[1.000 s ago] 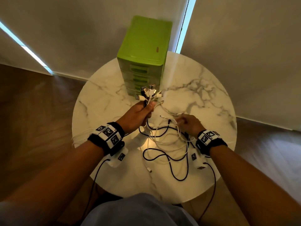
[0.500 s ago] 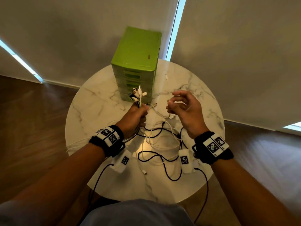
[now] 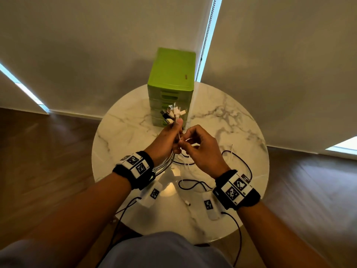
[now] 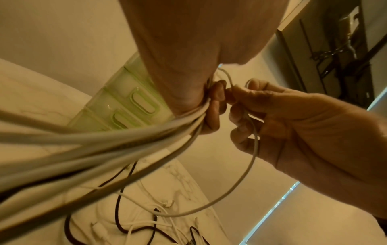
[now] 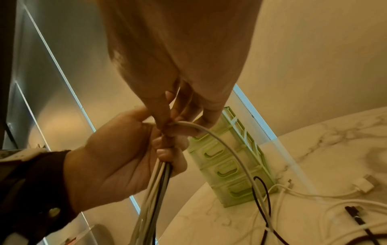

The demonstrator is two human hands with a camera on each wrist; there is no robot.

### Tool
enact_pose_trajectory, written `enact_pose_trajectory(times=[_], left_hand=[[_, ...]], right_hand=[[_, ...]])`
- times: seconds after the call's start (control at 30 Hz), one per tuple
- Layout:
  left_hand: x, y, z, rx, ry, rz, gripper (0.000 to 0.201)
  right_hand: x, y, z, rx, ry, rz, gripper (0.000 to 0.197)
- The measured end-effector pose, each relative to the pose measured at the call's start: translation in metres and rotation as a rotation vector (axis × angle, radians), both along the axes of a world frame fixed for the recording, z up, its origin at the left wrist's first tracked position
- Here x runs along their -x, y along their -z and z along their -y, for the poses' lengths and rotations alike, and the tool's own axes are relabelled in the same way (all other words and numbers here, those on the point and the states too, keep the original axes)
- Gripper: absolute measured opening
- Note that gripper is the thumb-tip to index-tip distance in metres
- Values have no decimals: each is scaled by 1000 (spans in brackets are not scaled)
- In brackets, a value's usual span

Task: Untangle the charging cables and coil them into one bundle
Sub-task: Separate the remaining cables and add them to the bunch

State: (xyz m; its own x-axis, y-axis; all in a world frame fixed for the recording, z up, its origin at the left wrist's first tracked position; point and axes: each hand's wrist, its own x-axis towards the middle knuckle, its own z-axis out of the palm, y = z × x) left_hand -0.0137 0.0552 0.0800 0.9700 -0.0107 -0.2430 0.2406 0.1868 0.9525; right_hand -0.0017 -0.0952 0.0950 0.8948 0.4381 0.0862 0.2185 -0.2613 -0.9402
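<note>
My left hand (image 3: 170, 139) is raised above the round marble table (image 3: 119, 136) and grips a bunch of white and black charging cables (image 4: 117, 137). Their plug ends (image 3: 172, 113) fan out above the fist. My right hand (image 3: 195, 146) is pressed against the left one and pinches a single white cable (image 5: 222, 144) at the fist. That cable loops down to the table. Loose black and white cables (image 3: 195, 183) still trail over the tabletop below both hands.
A green plastic drawer unit (image 3: 171, 88) stands at the back of the table, just beyond my hands. A loose white plug (image 3: 187, 203) lies near the front. White blinds hang behind the table, and wooden floor surrounds it.
My right hand rose from the cables on the table with a white cable and has moved left against the left fist. The left hand has lifted the bunch higher.
</note>
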Motion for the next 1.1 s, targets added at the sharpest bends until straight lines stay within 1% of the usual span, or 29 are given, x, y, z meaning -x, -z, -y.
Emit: enact_pose_trajectory(times=[0.07,0.1,0.17,0.2,0.3,0.33,0.4,0.43,0.47,0.53,0.57,0.63,0.67,0.7,0.77,0.83,0.87,0.93,0.97,1.03,1.1], left_hand=[[5,-4,-8,-224,30,59,43],[6,-5,-12,-298,25,68,42],[7,-6,-24,-338,-22,74,44],[8,-8,-32,-323,-47,91,45],[2,-21,-55,-248,-131,158,42],[-1,-29,-64,-162,-184,172,38],[-6,-50,-86,98,-303,200,30],[-8,-59,-99,177,-353,218,28],[-8,-68,-114,207,-383,236,28],[-5,-78,-139,199,-380,264,31],[-2,-78,-147,175,-360,265,32],[7,-74,-151,100,-303,247,32],[11,-68,-148,57,-280,226,32],[14,-61,-143,16,-263,200,34],[21,-46,-130,-92,-232,141,38],[28,-33,-114,-213,-175,89,45],[30,-30,-106,-250,-145,61,48],[31,-25,-94,-252,-108,18,47],[30,-25,-89,-216,-98,13,46],[26,-29,-85,-138,-125,31,44],[21,-35,-88,-109,-208,75,40]], right_hand=[[4,-1,-6,24,-2,-26,20],[7,1,-9,37,-4,-47,20],[11,7,-14,79,-26,-86,18],[13,11,-17,117,-56,-98,22],[19,34,-18,255,-212,-150,53],[21,44,-18,278,-256,-187,61],[28,67,-14,340,-316,-269,70],[32,80,-10,416,-337,-303,70],[36,92,-7,511,-355,-325,69],[42,110,1,656,-340,-285,53],[40,114,4,677,-277,-255,47],[30,110,1,603,-54,-217,46],[22,102,-4,548,47,-172,47],[15,92,-11,487,119,-107,48],[4,66,-30,345,190,7,50],[1,37,-53,236,176,88,45],[4,24,-63,205,135,128,42],[11,2,-81,191,24,205,36],[15,-3,-87,199,-32,237,34],[20,-9,-94,224,-125,219,32],[22,-3,-93,252,-190,120,39]])
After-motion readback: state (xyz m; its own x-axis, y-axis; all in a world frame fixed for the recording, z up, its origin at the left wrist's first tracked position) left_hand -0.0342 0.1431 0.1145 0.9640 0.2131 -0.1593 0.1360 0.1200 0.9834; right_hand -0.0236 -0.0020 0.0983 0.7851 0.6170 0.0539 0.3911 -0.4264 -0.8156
